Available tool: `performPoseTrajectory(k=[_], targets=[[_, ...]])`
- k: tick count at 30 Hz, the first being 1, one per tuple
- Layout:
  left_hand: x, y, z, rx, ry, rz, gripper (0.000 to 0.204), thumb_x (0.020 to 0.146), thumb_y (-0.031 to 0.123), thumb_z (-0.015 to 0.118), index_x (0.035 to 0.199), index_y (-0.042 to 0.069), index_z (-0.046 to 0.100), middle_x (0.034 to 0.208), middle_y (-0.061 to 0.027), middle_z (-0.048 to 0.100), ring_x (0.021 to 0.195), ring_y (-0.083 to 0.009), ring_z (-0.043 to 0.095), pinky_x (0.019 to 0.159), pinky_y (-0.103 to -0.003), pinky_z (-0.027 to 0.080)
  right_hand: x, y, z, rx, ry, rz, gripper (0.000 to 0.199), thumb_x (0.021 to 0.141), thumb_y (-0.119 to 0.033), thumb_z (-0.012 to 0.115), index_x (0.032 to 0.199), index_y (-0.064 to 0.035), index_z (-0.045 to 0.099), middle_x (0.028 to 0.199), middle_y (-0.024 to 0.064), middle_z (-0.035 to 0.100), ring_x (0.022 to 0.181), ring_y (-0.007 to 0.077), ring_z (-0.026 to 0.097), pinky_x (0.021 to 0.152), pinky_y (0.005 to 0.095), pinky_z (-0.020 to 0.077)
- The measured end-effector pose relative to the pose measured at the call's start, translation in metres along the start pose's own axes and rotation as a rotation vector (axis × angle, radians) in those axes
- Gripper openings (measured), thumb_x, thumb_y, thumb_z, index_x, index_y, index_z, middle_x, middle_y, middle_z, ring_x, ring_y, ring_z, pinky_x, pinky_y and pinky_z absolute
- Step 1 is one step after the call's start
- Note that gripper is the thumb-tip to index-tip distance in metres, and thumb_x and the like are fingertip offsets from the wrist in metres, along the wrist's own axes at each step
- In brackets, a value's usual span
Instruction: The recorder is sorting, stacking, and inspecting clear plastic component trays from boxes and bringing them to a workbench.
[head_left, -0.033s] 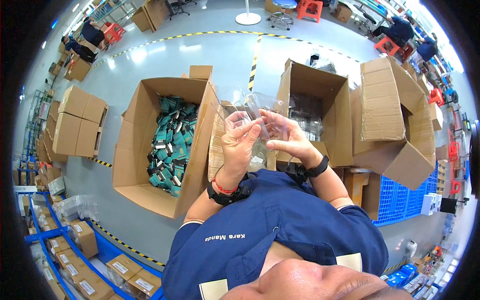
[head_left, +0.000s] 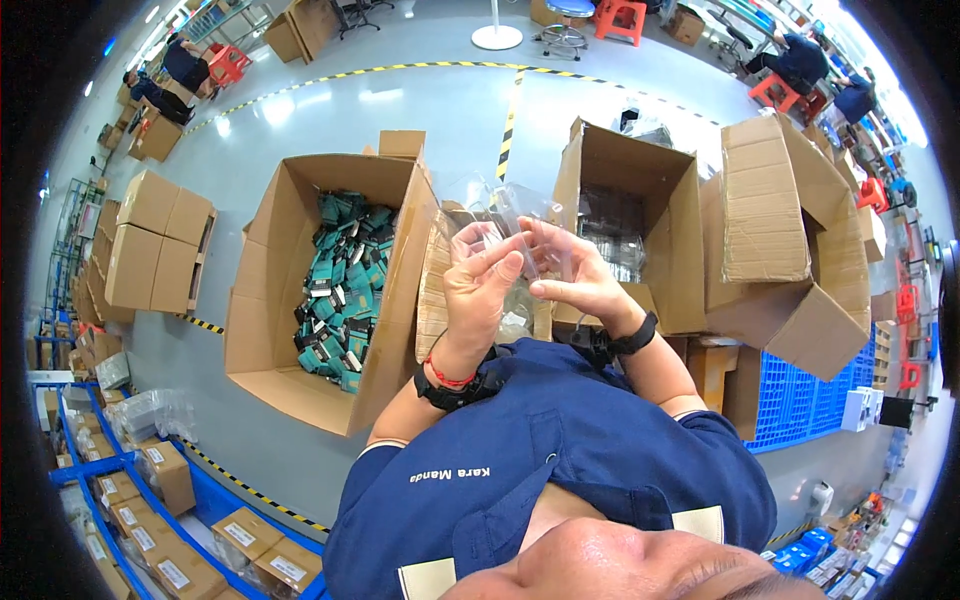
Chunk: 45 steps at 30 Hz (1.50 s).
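Between one left carton [head_left: 262, 320] and one right carton [head_left: 685, 235], the left hand [head_left: 478, 285] and the right hand [head_left: 588, 280] are both grasping clear plastic pieces [head_left: 512, 225], which are overlapping too closely for counting. The left carton is holding many teal-and-black packets [head_left: 345, 285], more than can be counted. The person [head_left: 560, 450] is wearing one red bracelet [head_left: 447, 377] on the left arm and one black band [head_left: 638, 336] on the right.

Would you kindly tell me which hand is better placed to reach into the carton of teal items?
Probably the left hand: it is nearer that carton, which stands on the person's left. The right hand is farther across. Both appear to be holding clear plastic, though.
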<state>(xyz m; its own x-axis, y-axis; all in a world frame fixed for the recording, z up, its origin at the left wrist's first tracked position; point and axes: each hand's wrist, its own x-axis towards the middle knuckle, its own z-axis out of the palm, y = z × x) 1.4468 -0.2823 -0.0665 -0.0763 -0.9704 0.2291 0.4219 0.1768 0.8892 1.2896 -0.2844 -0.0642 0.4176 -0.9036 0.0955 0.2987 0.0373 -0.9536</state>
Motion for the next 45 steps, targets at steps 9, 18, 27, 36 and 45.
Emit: performPoseTrajectory(k=[9,18,27,36,45], targets=[[0.004,-0.009,-0.015,0.109,0.105,-0.016,0.005,0.082,0.003,0.060,0.085,-0.001,0.062,0.104,-0.0036,0.041,0.085,-0.0079,0.049,0.073,-0.020,0.044,0.002,0.003,-0.011,-0.049,0.267,-0.141,0.066,0.074,-0.005,0.067,0.132,-0.0031,0.034,0.109,0.0079,0.052,0.090,0.0120,0.050,0.082,0.0270,0.0428],[0.010,-0.019,-0.031,-0.097,0.115,-0.248,0.008,0.089,0.009,0.052,0.094,0.004,0.054,0.082,0.0010,0.053,0.067,-0.0063,0.050,0.064,-0.020,0.045,-0.006,-0.013,-0.004,-0.493,0.238,-0.334,0.058,0.073,0.001,0.058,0.127,0.0001,0.040,0.117,0.0125,0.053,0.095,0.0168,0.054,0.082,0.0306,0.0440],[0.015,-0.028,-0.025,-0.329,0.041,-0.360,0.016,0.093,0.016,0.045,0.103,0.004,0.049,0.093,-0.0040,0.058,0.080,-0.0115,0.058,0.068,-0.027,0.050,-0.010,-0.016,0.019,-1.287,0.135,-0.885,0.042,0.069,0.001,0.061,0.110,0.0017,0.054,0.111,0.0190,0.056,0.094,0.0319,0.056,0.080,0.0392,0.0469],[0.013,-0.028,-0.022,-0.074,0.065,-0.143,0.010,0.090,0.009,0.050,0.095,0.002,0.052,0.097,-0.0043,0.045,0.081,-0.0107,0.052,0.065,-0.026,0.053,-0.009,-0.003,0.006,-1.017,0.377,-0.578,0.078,0.060,-0.021,0.079,0.124,0.0012,0.040,0.114,0.0185,0.050,0.094,0.0292,0.054,0.082,0.0365,0.0454],[0.004,-0.022,-0.014,0.448,-0.087,0.139,0.017,0.087,0.004,0.051,0.102,-0.001,0.059,0.100,-0.0073,0.042,0.080,-0.0107,0.051,0.068,-0.024,0.052,0.009,0.033,-0.005,-0.582,0.366,-0.240,0.084,0.063,-0.017,0.077,0.130,0.0007,0.031,0.112,0.0128,0.049,0.091,0.0179,0.052,0.080,0.0300,0.0450]])
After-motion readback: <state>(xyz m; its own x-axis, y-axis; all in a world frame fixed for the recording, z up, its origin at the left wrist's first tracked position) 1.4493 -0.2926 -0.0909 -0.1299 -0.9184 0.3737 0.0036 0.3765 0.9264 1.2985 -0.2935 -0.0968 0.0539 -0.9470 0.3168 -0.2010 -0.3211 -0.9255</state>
